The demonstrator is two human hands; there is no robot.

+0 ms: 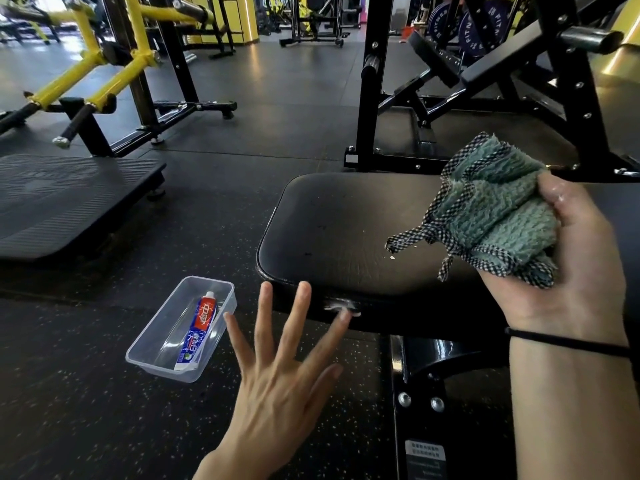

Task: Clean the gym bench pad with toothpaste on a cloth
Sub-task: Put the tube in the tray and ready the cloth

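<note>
**Left released, right grasping**

Lower centre, your left hand (277, 386) spreads straight fingers (341, 323), one touching a white smear (337, 304) on the black padded bench pad's (346, 233) front edge. At right, your right hand (585, 271) grips the teal terry cloth (498, 216). A red-and-blue toothpaste tube (199, 332) lies in a clear plastic tray (147, 344), lower left.

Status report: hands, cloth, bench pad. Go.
Left hand open, index fingertip on white smear at bench pad edge. Right hand grips cloth above pad. Toothpaste tube in tray on floor; nothing blocking.
</note>
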